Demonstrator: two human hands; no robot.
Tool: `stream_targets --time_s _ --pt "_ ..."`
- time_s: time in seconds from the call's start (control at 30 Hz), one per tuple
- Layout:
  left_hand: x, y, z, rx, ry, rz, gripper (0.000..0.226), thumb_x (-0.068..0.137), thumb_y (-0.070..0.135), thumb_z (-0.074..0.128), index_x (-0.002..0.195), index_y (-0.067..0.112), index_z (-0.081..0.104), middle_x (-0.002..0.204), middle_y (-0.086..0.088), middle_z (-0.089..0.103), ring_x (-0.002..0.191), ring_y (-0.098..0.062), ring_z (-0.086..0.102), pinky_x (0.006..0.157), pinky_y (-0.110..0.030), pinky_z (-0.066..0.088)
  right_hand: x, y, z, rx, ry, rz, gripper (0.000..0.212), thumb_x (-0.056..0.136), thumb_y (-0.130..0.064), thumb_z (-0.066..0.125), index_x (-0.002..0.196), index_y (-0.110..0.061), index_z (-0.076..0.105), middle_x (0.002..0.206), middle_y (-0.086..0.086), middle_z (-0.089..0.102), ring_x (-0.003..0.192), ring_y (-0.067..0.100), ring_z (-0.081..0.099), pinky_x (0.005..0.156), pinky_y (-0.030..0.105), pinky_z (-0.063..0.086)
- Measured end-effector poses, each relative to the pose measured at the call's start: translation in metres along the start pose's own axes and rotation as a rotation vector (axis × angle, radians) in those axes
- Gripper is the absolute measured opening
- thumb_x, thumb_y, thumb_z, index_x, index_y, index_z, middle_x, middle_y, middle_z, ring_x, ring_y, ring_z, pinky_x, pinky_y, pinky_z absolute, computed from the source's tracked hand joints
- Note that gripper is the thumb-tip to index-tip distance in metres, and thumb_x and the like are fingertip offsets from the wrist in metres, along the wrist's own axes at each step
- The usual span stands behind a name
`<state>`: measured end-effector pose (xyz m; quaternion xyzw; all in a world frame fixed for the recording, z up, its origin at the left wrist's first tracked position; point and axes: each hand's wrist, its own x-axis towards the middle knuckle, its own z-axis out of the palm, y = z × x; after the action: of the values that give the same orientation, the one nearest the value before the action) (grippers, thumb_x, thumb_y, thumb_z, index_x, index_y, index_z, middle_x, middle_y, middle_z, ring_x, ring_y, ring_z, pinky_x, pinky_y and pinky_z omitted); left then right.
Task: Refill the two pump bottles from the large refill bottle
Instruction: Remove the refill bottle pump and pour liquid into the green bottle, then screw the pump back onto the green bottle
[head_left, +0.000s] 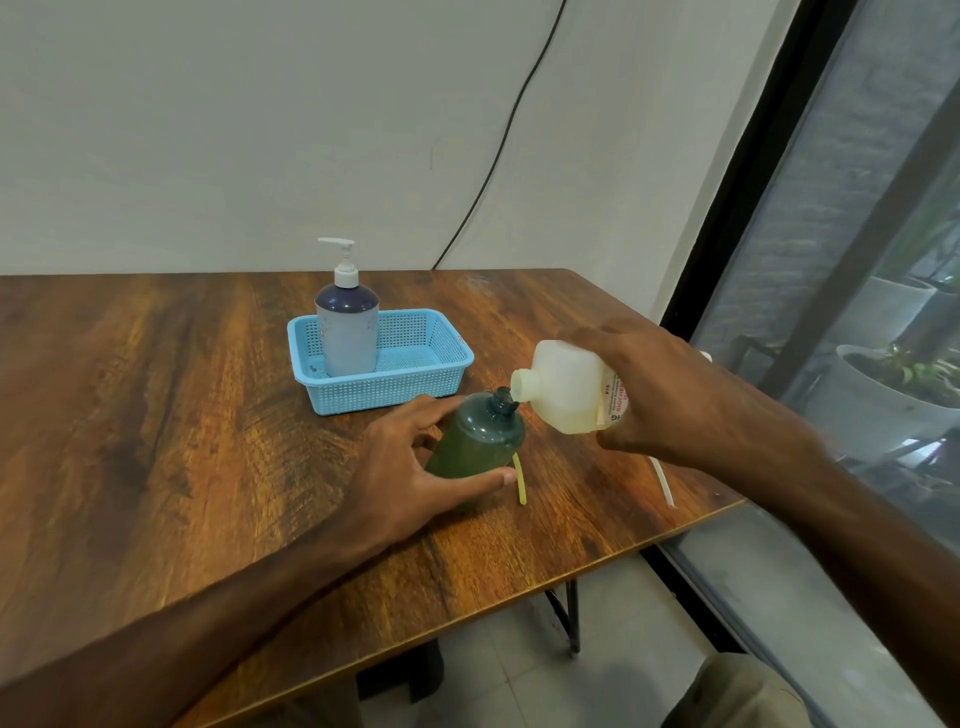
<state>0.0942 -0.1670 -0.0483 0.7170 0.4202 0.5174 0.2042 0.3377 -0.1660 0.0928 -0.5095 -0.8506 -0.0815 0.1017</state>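
Note:
My left hand (410, 467) grips a dark green pump bottle (480, 436) that stands on the table with its pump off and its neck bare. My right hand (670, 395) holds the white refill bottle (566, 387) tilted on its side, its open mouth just above and to the right of the green bottle's neck. A second pump bottle (347, 327), blue-grey with a white pump head, stands upright in the blue basket (415, 384). A yellowish tube (519, 480) lies on the table beside the green bottle.
The wooden table's (182, 415) right edge runs close under my right forearm. A white tube (665, 483) lies near that edge. A black cable hangs down the wall behind. A glass window stands at the right.

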Motion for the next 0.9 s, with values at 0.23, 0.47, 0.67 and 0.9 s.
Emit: stream_targets --time_s 0.23,0.47,0.67,0.9 --pt "0.0 0.0 0.0 -0.001 0.006 -0.016 0.08 0.066 0.063 0.091 0.136 0.037 0.063 0.125 0.019 0.07 0.117 -0.004 0.064 0.082 -0.035 0.063 0.0 0.002 0.002 0.015 -0.009 -0.003 0.094 0.071 -0.034 0.088 0.15 -0.03 0.038 0.141 -0.005 0.053 0.129 0.018 0.047 0.103 0.04 0.047" --pt "0.002 0.008 -0.003 -0.034 0.029 -0.027 0.075 0.065 0.056 0.092 0.132 0.042 0.059 0.126 0.028 0.066 0.121 0.004 0.061 0.086 -0.019 0.059 0.004 0.01 0.019 0.195 -0.003 0.08 0.089 0.065 -0.043 0.09 0.142 -0.027 0.049 0.124 -0.007 0.058 0.11 0.012 0.053 0.08 0.021 0.043" --pt "0.004 0.008 -0.004 -0.039 0.034 -0.072 0.069 0.066 0.057 0.091 0.125 0.053 0.055 0.123 0.036 0.061 0.12 0.013 0.057 0.087 -0.01 0.054 0.012 0.03 0.059 0.665 0.067 0.395 0.094 0.056 -0.048 0.088 0.139 -0.028 0.049 0.12 -0.007 0.064 0.107 0.016 0.062 0.085 0.038 0.058" --pt "0.006 -0.003 -0.005 -0.054 0.054 -0.155 0.069 0.061 0.061 0.093 0.12 0.049 0.06 0.119 0.033 0.067 0.112 0.01 0.063 0.084 -0.01 0.055 0.024 0.035 0.112 0.98 0.343 0.6 0.078 0.059 -0.036 0.092 0.127 -0.029 0.053 0.117 -0.008 0.067 0.105 0.016 0.066 0.08 0.035 0.058"
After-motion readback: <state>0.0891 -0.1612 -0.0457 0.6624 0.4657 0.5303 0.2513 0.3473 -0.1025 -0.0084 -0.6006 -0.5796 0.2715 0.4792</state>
